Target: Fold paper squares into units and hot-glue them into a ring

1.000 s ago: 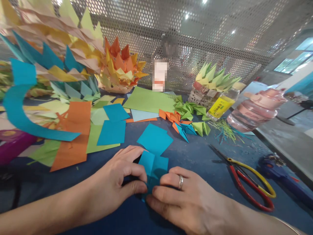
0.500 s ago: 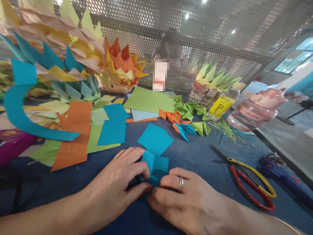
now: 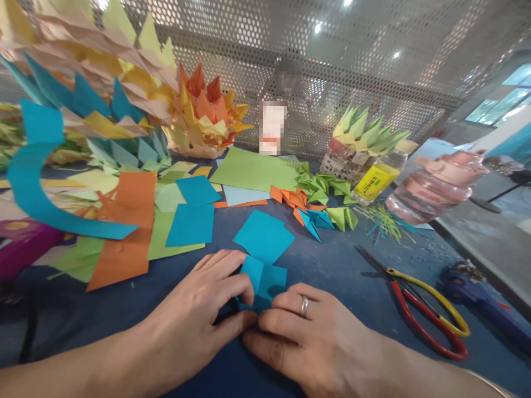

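A small piece of blue paper, creased and partly folded, lies on the dark blue table between my hands. My left hand is closed on its left side, with curled fingers and the thumb at the near edge. My right hand, wearing a ring, presses its fingertips at the paper's near right edge. The tips of both hands almost meet there and hide the lower part of the paper. Just beyond the fingers are loose blue squares, overlapping. Another blue square lies farther left on green paper.
Scissors with red and yellow handles and a blue glue gun lie at right. Folded pieces, a bottle and a pink water bottle stand behind. Tall folded-paper models and an orange sheet are at left.
My right hand has shifted slightly left, its fingertips closer to my left thumb at the paper's near edge. My left hand and the paper look almost unmoved.
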Demonstrator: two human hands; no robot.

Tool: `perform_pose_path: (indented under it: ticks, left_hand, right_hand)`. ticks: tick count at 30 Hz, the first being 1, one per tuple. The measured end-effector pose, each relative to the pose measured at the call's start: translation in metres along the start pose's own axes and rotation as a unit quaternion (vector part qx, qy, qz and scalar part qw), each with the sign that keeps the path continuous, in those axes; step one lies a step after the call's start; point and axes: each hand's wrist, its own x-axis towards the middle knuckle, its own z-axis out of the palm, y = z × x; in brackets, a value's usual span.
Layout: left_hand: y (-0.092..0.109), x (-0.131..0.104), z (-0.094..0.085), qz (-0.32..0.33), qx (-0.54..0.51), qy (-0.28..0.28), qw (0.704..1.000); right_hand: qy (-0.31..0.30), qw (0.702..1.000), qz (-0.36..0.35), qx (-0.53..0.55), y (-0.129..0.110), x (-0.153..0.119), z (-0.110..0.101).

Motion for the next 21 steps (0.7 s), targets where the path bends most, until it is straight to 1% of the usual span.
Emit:
perform_pose_path:
  ticks: [3,5,8,11,21]
  left_hand:
    - [-0.001,0.001,-0.001,-0.010,-0.010,0.010,1.000]
    - [-0.002,0.002,-0.001,-0.023,-0.011,0.031,0.999]
    - [-0.004,0.003,0.000,-0.052,0.003,0.064,0.997]
    - [-0.008,0.003,-0.001,-0.069,0.021,0.073,0.995]
    - [-0.016,0.003,-0.007,-0.048,0.028,0.083,0.995]
  right_hand:
    - [-0.016,1.000,0.011,0.012,-0.001,0.000,0.001]
    - [-0.023,0.999,0.016,0.016,-0.001,-0.001,0.001]
    - [-0.030,0.999,0.020,0.016,-0.002,0.000,0.000]
    - [-0.033,0.999,0.025,0.014,-0.003,0.002,-0.001]
    - [-0.021,0.999,0.023,0.020,-0.003,0.002,-0.003]
